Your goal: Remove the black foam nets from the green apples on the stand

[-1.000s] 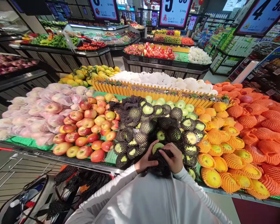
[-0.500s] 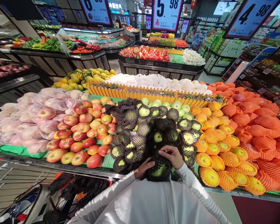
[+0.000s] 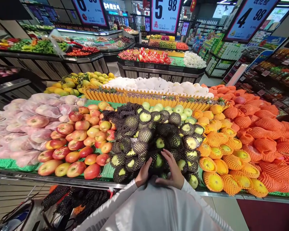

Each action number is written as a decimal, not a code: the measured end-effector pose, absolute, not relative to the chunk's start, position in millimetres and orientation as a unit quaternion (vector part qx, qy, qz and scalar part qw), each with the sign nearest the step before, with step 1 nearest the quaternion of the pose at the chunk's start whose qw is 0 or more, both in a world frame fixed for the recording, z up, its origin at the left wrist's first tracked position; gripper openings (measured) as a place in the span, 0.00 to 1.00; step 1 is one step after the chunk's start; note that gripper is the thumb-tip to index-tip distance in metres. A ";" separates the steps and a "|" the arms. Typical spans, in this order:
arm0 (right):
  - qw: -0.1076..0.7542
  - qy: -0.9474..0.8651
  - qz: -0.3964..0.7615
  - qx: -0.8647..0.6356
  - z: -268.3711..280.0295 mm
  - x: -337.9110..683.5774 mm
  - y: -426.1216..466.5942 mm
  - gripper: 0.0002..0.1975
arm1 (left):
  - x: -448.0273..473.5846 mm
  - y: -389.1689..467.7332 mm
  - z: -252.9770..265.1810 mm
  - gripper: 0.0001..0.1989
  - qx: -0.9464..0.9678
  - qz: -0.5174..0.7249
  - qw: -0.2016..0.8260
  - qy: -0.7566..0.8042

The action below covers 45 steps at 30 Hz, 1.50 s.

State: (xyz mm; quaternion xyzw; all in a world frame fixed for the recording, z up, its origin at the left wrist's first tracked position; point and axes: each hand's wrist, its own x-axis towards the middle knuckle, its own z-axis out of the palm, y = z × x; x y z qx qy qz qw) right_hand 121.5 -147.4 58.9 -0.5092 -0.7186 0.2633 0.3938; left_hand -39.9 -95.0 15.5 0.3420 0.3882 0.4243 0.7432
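Both hands, left hand [image 3: 144,171] and right hand [image 3: 172,171], are standing partly open with fingers spread, flanking a round green apple in a black mesh sleeve [image 3: 157,161]; fingertips are reaching its sides, but whether they are bearing its weight, cannot tell. Apple is sitting between them, low in front of the pale grey jacket [image 3: 156,205], near the counter's front. Progress as showing: mesh is already wrapping this apple, green skin is showing through, underside is hiding. Many round green apples in black mesh [image 3: 145,135] are filling the middle and front of this section; smooth bare green apples [image 3: 178,109] are lying unsleeved at the back, and crumpled black mesh [image 3: 121,112] is heaping at back left. Edges: the metal-edged counter [image 3: 106,183] is running across the front, its lip disappearing behind jacket and sleeves. Room is running tight: sleeved apples are crowding both hands. A strip of green matting [image 3: 108,172] is lying bare on the left, before the red-and-yellow apples [image 3: 74,144]; a thinner gap is separating the right side from yellow fruits in orange foam nets [image 3: 213,182].
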 end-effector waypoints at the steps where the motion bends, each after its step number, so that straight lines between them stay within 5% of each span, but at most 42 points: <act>1: 0.377 -0.730 0.256 -0.510 52.7 118.9 -146.5 0.53 | -39.8 -95.5 13.4 0.30 0.343 0.419 0.745 0.390; 8: 0.385 -0.729 0.182 -0.535 27.5 110.3 -140.3 0.57 | -49.0 -97.2 17.5 0.34 0.437 0.352 0.727 0.395; 14: 0.433 -0.658 0.193 -0.585 45.8 122.3 -138.9 0.52 | -48.8 -92.8 36.8 0.28 0.478 0.300 0.800 0.206; 19: 0.483 -0.616 0.187 -0.594 41.5 132.2 -141.2 0.52 | -49.6 -90.1 22.9 0.26 0.476 0.304 0.803 0.193; 27: 0.616 -0.445 0.432 -0.486 23.5 121.5 -148.6 0.54 | -58.9 -84.5 19.7 0.13 0.512 0.336 0.761 0.214; 38: 0.632 -0.336 0.566 -0.410 28.8 120.6 -143.6 0.38 | -53.1 -82.4 23.9 0.14 0.581 0.338 0.663 0.329; 45: 0.704 -0.333 0.444 -0.442 50.3 179.5 -107.8 0.28 | -59.6 -69.4 14.5 0.20 0.540 0.379 0.632 0.406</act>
